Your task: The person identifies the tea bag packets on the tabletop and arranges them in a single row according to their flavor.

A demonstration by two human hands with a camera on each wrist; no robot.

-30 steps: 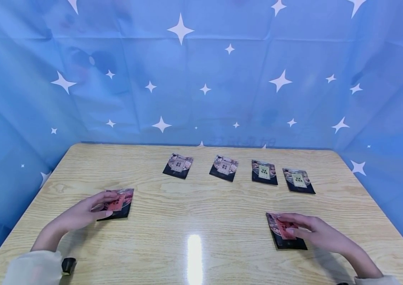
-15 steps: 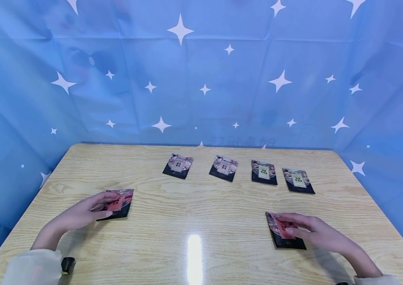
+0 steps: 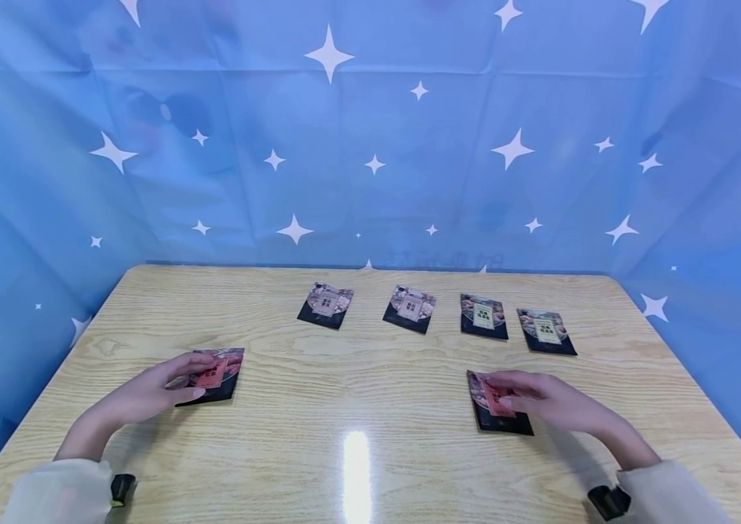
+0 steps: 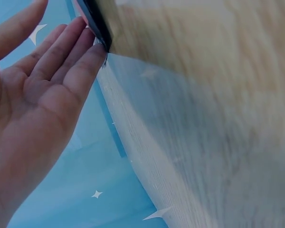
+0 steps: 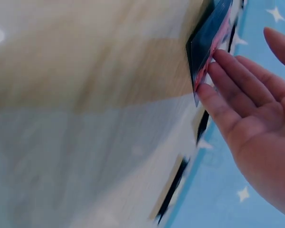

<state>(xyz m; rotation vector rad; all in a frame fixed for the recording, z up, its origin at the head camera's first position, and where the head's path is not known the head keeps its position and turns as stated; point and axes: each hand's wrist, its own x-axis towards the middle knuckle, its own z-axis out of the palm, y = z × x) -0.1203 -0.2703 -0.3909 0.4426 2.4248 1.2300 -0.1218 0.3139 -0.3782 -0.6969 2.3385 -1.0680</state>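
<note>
In the head view my left hand (image 3: 154, 389) rests on a black packet with a red label (image 3: 223, 386) at the table's left. In the left wrist view its fingers lie nearly straight against the packet's edge, thumb apart. My right hand (image 3: 560, 400) touches a second red-labelled black packet (image 3: 498, 418) at the right. The right wrist view shows those fingers straight along that packet (image 5: 209, 45), the thumb away from it. Both hands partly cover the labels. Further back lie two packets with pale purple labels (image 3: 325, 306) and two with pale green labels (image 3: 484, 316).
The wooden table (image 3: 344, 386) has a bright light reflection near its front middle. A blue curtain with white stars (image 3: 377, 145) stands behind the table and along both sides. Dark wrist devices (image 3: 608, 502) sit at the sleeves.
The right hand and its red-labelled packet have moved left and slightly away from me. The left hand and its packet hold their place. The head view has shifted slightly.
</note>
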